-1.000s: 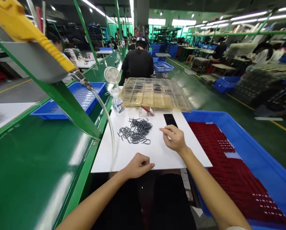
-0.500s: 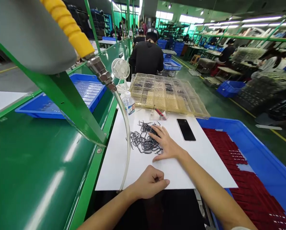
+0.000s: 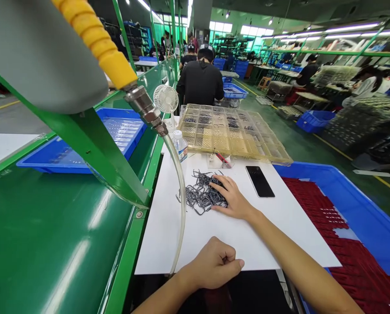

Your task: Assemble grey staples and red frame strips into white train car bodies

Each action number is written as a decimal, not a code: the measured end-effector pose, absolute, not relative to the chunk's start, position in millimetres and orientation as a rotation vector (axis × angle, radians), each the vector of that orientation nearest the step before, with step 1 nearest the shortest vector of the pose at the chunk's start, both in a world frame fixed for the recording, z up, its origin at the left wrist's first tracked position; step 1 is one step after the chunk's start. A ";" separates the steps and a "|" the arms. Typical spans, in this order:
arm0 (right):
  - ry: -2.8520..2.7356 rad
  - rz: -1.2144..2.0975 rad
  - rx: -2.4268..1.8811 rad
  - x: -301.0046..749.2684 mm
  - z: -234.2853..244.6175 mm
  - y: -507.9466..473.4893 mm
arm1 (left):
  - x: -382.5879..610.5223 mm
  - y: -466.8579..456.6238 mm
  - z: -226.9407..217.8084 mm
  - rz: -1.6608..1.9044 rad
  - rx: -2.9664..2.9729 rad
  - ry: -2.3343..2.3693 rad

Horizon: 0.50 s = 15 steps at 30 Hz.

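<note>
My right hand (image 3: pixel 232 200) lies flat on a loose pile of dark grey bent wire clips (image 3: pixel 198 194), and its fingertips cover the pile's right side. The pile sits on a white board (image 3: pixel 164 244). My left hand (image 3: pixel 214 264) is curled into a fist at the board's front edge, with nothing visible in it. A black smartphone (image 3: pixel 259 181) lies face up to the right of the pile, just beyond my right hand. A small clear box (image 3: pixel 219 160) holding a red-handled tool stands behind the clips.
A clear compartment tray (image 3: pixel 230 131) sits behind the board, beside a water bottle (image 3: pixel 181 146) and a white desk fan (image 3: pixel 166 99). To the right is a blue crate (image 3: pixel 354 205) of red pieces. Left lies a green bench (image 3: pixel 51 226), with a clear tube (image 3: pixel 182 205) hanging over the board.
My right hand has moved from beside the phone onto the clip pile. My left hand has curled into a fist. The view has tilted, shifting the board lower and to the right.
</note>
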State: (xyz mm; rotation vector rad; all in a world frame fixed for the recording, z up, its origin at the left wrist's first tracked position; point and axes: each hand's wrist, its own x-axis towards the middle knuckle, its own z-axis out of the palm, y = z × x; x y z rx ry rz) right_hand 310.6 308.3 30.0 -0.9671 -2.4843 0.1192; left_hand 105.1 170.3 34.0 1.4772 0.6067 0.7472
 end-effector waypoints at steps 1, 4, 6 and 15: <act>-2.479 0.126 -0.963 311.2 29.8 308.9 | 105.0 170.1 34.1 0.750 1.473 0.608; -2.466 0.138 -0.949 312.5 29.0 309.6 | 104.2 169.1 34.6 0.751 1.479 0.613; -2.470 0.144 -0.932 313.0 28.7 309.5 | 103.8 168.3 34.9 0.752 1.493 0.617; -2.458 0.191 -0.919 315.4 31.3 309.8 | 105.1 167.3 35.1 0.729 1.500 0.622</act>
